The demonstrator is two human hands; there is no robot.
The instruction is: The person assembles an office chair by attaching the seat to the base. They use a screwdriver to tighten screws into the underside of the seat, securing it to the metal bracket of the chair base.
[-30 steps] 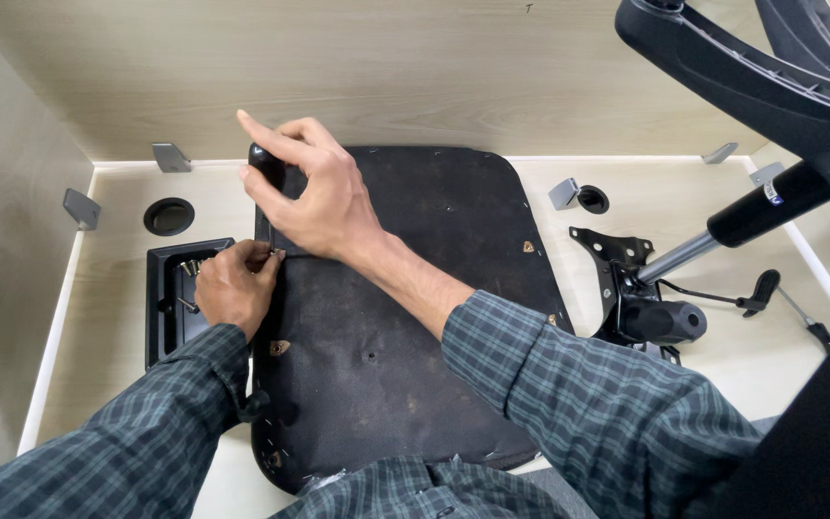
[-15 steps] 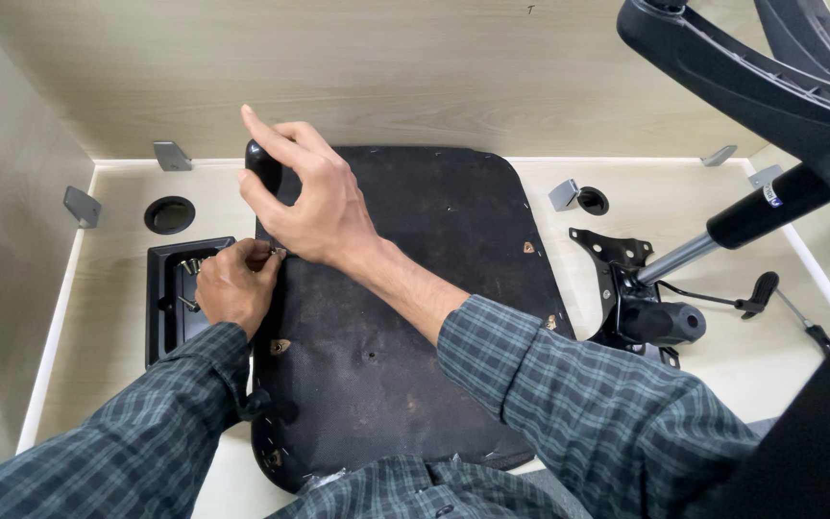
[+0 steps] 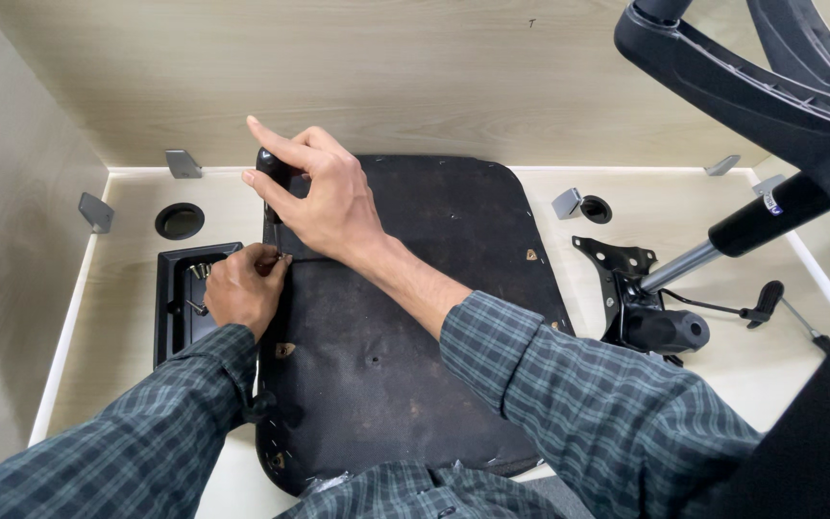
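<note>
A black chair seat (image 3: pixel 434 317) lies upside down on the light wooden table (image 3: pixel 674 211). My right hand (image 3: pixel 324 197) rests at the seat's far left corner, fingers curled around a black armrest piece (image 3: pixel 269 173) held against the edge. My left hand (image 3: pixel 242 288) is at the seat's left edge, fingertips pinched on a small screw (image 3: pixel 283 257) pressed to the seat. Both sleeves are dark green plaid.
A black parts tray (image 3: pixel 173 308) with several screws sits left of the seat. A round cable hole (image 3: pixel 179 221) and grey metal brackets (image 3: pixel 183 163) lie beyond it. At right are the chair mechanism (image 3: pixel 641 308), its gas cylinder (image 3: pixel 732 235) and the black star base (image 3: pixel 770 77).
My right hand has shifted slightly on the armrest piece, its index finger now stretched out. My left hand stays at the seat's left edge.
</note>
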